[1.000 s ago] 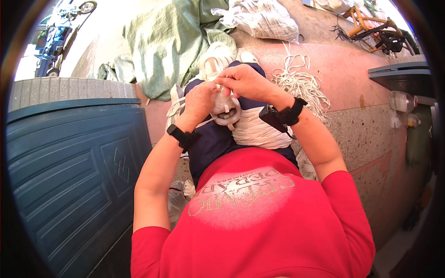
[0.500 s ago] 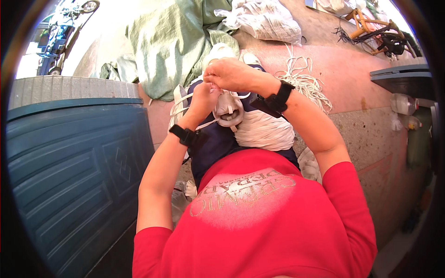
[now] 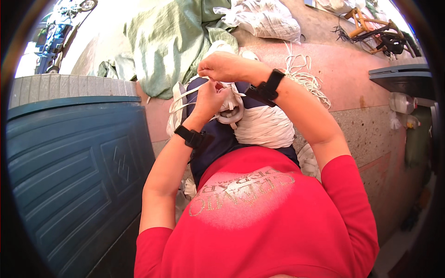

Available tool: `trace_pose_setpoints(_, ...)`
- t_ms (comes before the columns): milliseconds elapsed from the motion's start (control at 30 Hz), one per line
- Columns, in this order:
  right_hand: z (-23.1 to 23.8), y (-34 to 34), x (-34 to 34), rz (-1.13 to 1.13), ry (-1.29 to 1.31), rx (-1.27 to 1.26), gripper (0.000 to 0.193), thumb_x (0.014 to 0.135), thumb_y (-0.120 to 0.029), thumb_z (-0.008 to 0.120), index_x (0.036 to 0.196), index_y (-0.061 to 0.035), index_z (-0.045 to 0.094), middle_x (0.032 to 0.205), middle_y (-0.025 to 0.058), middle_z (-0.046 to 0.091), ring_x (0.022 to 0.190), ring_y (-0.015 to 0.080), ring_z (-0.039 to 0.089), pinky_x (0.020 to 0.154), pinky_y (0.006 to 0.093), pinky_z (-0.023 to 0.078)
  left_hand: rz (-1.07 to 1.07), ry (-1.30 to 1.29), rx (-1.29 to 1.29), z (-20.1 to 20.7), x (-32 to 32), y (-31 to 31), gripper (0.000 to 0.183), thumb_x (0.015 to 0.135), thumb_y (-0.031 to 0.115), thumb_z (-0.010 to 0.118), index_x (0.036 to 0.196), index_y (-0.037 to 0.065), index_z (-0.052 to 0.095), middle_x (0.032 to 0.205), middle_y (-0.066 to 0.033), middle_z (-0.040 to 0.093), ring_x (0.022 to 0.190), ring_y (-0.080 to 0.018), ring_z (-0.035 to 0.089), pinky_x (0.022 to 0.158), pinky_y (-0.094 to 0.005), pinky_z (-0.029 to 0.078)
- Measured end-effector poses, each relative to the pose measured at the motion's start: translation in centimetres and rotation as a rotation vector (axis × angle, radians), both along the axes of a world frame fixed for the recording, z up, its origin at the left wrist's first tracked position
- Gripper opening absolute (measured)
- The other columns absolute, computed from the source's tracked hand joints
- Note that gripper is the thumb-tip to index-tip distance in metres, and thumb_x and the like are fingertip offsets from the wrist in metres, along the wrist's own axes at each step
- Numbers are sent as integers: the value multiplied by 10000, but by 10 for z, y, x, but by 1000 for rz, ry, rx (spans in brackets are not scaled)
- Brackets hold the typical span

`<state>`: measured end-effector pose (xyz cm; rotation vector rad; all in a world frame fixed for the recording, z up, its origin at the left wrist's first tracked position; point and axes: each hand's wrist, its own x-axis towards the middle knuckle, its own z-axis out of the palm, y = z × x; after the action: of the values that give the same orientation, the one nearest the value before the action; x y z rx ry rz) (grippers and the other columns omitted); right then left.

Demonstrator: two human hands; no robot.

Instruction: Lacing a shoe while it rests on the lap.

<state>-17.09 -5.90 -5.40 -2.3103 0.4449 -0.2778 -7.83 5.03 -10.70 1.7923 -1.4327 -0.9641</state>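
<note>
A pale grey-and-white sneaker (image 3: 230,113) lies between my thighs, its opening toward me. My left hand (image 3: 209,99) is closed at the sneaker's left side, its fingers curled and partly hidden. Just beyond, my right hand (image 3: 225,66) is closed in a pinch, its fingertips at the end of a thin white lace. White laces (image 3: 186,94) hang in loops left of my left hand, across my left leg. A thick bundle of white laces (image 3: 265,127) lies over my right thigh.
A pile of loose white cords (image 3: 303,78) lies on the floor ahead right. Beyond are a green tarp (image 3: 160,41), a stuffed white plastic bag (image 3: 264,21) and a wooden stool (image 3: 366,25). A blue panelled door (image 3: 79,171) stands at my left, plastic bottles (image 3: 403,103) at far right.
My right hand has shifted slightly left, its fingertips moving away from the left hand's. My left hand has moved slightly right and turned, showing a gap by its thumb.
</note>
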Motion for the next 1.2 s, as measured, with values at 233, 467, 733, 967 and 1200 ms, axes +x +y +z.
trace_pose_setpoints(233, -8, 11, -32, -394, -282, -324, 180, 758, -116, 571, 914, -31, 543, 725, 106, 562, 706, 282, 552, 634, 365, 431, 170, -127, -57, 0, -5, -3, 181, 776, 141, 573, 736, -35, 576, 659, -207, 576, 632, -345, 576, 586, -389, 438)
trace_pose_setpoints(467, -57, 53, -63, -457, -108, 21, 134, 701, -98, 581, 814, -61, 520, 744, 93, 566, 761, 299, 533, 663, 395, 433, 86, -156, -36, 3, 0, -3, 205, 795, 167, 573, 812, -37, 587, 695, -168, 594, 631, -257, 574, 610, -340, 440)
trace_pose_setpoints(733, -59, 61, -51, -421, -41, -186, 147, 694, -130, 616, 799, -84, 524, 755, 71, 567, 834, 268, 519, 701, 384, 383, 97, -172, -20, 5, 0, 1, 213, 833, 172, 548, 862, -36, 584, 708, -163, 601, 640, -244, 578, 619, -336, 445)
trace_pose_setpoints(967, -54, 48, -48, -266, 77, -302, 148, 691, -103, 595, 833, -107, 555, 748, 79, 568, 851, 234, 520, 684, 364, 363, 81, -82, 33, 3, 6, -2, 225, 863, 168, 522, 850, -49, 578, 734, -145, 606, 648, -192, 551, 615, -326, 439)
trace_pose_setpoints(1200, -39, 44, -46, -96, 147, -453, 209, 627, -73, 608, 819, -46, 530, 761, 104, 559, 768, 271, 518, 687, 368, 384, 161, 374, 268, 13, 32, -1, 154, 871, 173, 498, 852, 40, 573, 842, -39, 619, 678, -103, 528, 592, -245, 414)
